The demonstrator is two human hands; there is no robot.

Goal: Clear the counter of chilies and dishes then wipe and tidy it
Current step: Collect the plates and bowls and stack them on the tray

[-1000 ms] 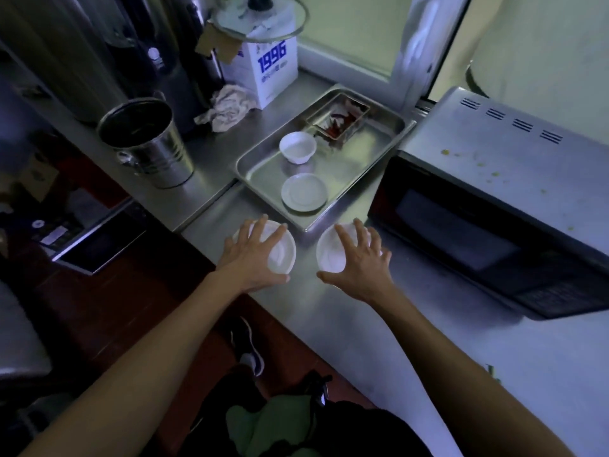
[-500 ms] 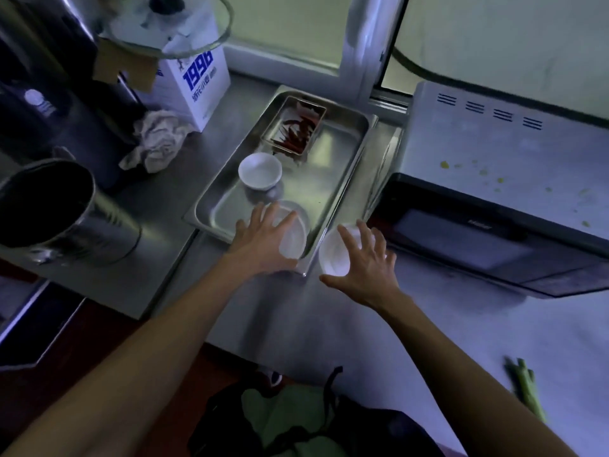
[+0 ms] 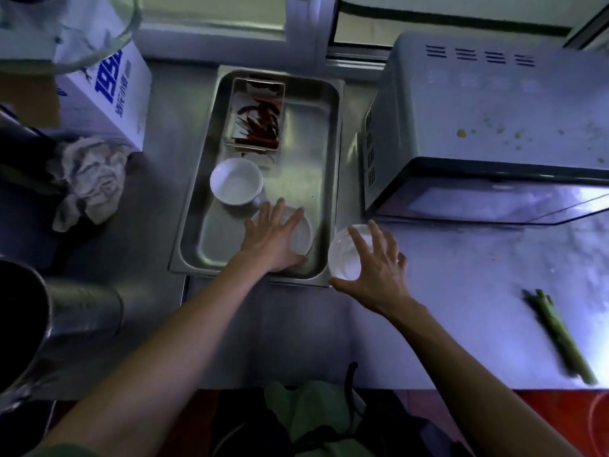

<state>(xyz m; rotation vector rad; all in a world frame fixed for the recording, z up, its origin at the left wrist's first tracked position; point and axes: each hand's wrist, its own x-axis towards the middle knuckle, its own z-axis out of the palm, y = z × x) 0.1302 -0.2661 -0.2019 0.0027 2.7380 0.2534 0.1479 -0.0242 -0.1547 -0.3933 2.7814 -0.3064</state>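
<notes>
Single head view, looking steeply down, close over counter (image 3: 296,341) edge.

Steel tray (image 3: 329,133) lying lengthwise on the grey worktop (image 3: 296,331). At its far end, a small rectangular dish (image 3: 255,115) of red chilies (image 3: 262,127). Mid-tray, a white bowl (image 3: 236,180), upright. At the near end, a white saucer (image 3: 301,234), partly covered. Just beside the tray's near right corner, another white saucer (image 3: 342,255), tilted.
</notes>
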